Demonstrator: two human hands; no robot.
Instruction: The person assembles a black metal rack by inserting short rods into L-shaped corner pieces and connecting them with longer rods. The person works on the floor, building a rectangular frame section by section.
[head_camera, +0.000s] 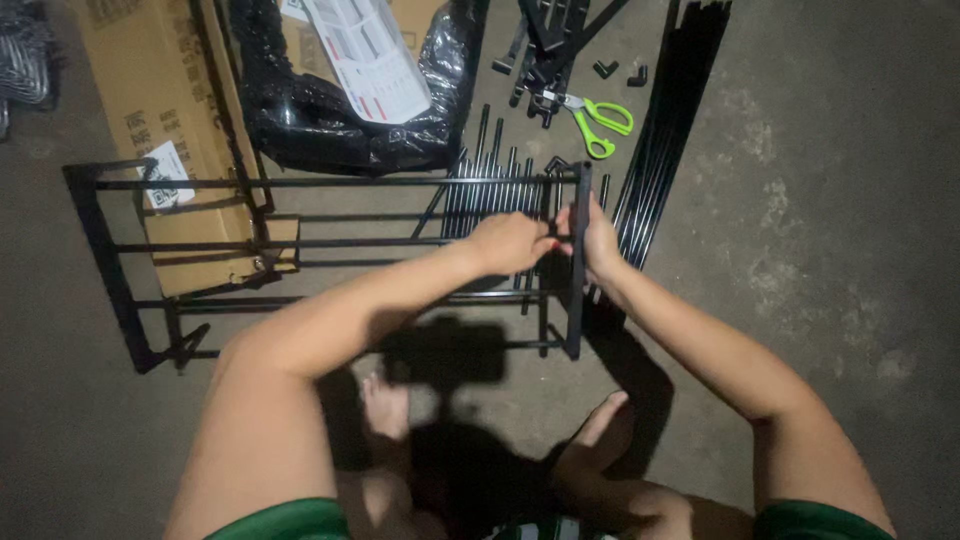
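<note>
A black metal rack frame (110, 270) stands on the concrete floor, with horizontal rods running between two side pieces. My left hand (512, 243) is closed around a horizontal rod where it meets the right side piece (579, 300). My right hand (598, 240) grips that side piece from the right, fingers wrapped on it. The two hands almost touch.
Loose black rods (670, 120) lie beyond the rack, with green-handled scissors (598, 120) and small black connectors (637, 74). A cardboard box (165, 110), black plastic wrap (320, 120) and a paper sheet (368, 55) lie at the back left. My bare feet (590, 440) are below.
</note>
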